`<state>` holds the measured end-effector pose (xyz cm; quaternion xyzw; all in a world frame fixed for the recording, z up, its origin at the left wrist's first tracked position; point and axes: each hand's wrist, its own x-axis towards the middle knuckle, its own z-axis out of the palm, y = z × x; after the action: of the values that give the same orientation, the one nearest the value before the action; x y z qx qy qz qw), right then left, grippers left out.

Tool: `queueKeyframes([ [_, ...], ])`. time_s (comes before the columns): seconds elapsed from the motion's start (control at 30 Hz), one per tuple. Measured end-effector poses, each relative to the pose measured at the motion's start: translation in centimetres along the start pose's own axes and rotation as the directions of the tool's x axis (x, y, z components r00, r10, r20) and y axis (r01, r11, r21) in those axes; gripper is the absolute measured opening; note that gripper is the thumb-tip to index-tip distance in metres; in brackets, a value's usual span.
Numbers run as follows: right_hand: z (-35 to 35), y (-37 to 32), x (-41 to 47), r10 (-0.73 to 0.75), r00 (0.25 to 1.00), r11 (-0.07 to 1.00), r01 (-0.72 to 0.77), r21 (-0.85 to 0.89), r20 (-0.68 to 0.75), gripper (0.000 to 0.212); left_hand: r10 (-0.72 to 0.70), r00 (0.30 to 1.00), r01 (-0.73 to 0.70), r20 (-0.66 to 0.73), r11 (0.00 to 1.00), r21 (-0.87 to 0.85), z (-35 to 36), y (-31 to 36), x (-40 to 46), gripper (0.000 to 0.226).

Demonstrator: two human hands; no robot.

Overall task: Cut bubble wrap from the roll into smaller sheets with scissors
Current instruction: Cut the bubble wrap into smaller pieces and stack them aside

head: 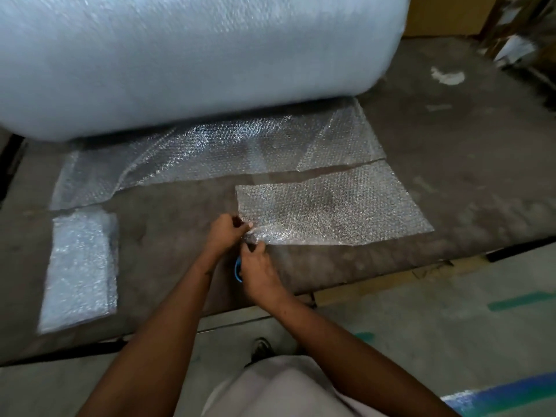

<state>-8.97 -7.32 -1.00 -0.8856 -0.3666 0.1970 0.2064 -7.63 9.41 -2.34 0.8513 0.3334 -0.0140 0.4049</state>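
Note:
A huge bubble wrap roll [180, 55] lies across the back of a dark low platform [451, 164]. Its loose end [210, 155] spreads flat in front of it. A cut sheet [340, 209] lies to the right, and both hands meet at its near left corner. My left hand [224, 233] pinches that corner. My right hand [258, 272] also touches the corner while gripping blue-handled scissors [238, 269], of which only the handle shows; the blades are hidden.
A stack of cut sheets [79, 272] rests at the platform's left front. The platform's front edge runs diagonally above a concrete floor [451, 326] with green and blue paint marks. Wooden frames [517, 34] lean at the far right. My shoe [261, 350] shows below.

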Motion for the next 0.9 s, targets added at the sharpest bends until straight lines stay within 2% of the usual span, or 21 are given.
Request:
queueKeyframes([
  [0.07,-0.3,0.7,-0.5,0.008,1.000,1.000,-0.008,0.009,0.023,0.071,0.056,0.998,-0.055,-0.016,0.998,0.023,-0.2,1.4,-0.6,0.029],
  [0.13,-0.7,1.2,-1.2,0.014,0.998,1.000,-0.013,-0.014,0.062,0.065,0.128,0.990,-0.126,-0.058,0.991,0.040,-0.3,2.4,-1.0,0.026],
  [0.27,-3.6,3.3,-3.9,-0.021,0.979,1.000,0.022,-0.003,0.202,0.056,0.069,0.993,-0.074,-0.090,0.996,-0.046,-0.2,2.1,-1.2,0.027],
  [0.33,-5.6,5.4,-5.4,-0.097,0.948,0.993,0.070,0.098,0.304,0.045,0.068,0.992,-0.081,-0.102,0.988,-0.133,0.1,1.0,-1.1,0.021],
  [0.4,-7.5,7.9,-6.5,-0.117,0.925,0.957,0.007,0.290,0.362,0.037,0.071,0.990,-0.093,-0.122,0.978,-0.187,0.7,-0.7,-0.3,0.021],
  [0.47,-9.0,10.3,-7.2,-0.125,0.924,0.888,-0.059,0.456,0.362,0.044,0.048,0.992,-0.074,-0.113,0.969,-0.237,0.7,-0.6,-0.4,0.027],
  [0.53,-9.9,12.2,-7.5,-0.147,0.942,0.801,-0.065,0.595,0.300,0.051,-0.038,0.997,0.010,-0.071,0.935,-0.353,0.4,0.4,-1.1,0.036],
  [0.6,-10.6,12.9,-7.4,-0.126,0.973,0.698,-0.050,0.715,0.191,0.047,-0.165,0.986,0.156,0.027,0.848,-0.506,0.6,1.2,-1.8,0.045],
  [0.67,-11.3,12.6,-6.6,-0.025,0.999,0.634,-0.010,0.773,0.033,0.037,-0.227,0.969,0.242,0.103,0.758,-0.606,1.1,1.5,-2.1,0.052],
  [0.73,-12.0,12.2,-4.9,0.093,0.984,0.621,0.063,0.782,-0.153,0.030,-0.243,0.965,0.246,0.099,0.709,-0.661,1.4,1.5,-2.0,0.057],
  [0.8,-12.4,12.0,-2.7,0.169,0.953,0.655,0.083,0.751,-0.253,0.029,-0.256,0.965,0.227,0.063,0.684,-0.693,1.8,1.1,-1.9,0.057],
  [0.9,-12.1,12.4,0.3,0.176,0.937,0.829,0.024,0.559,-0.302,0.032,-0.320,0.947,0.198,-0.031,0.657,-0.728,2.7,0.3,-2.2,0.050],
])
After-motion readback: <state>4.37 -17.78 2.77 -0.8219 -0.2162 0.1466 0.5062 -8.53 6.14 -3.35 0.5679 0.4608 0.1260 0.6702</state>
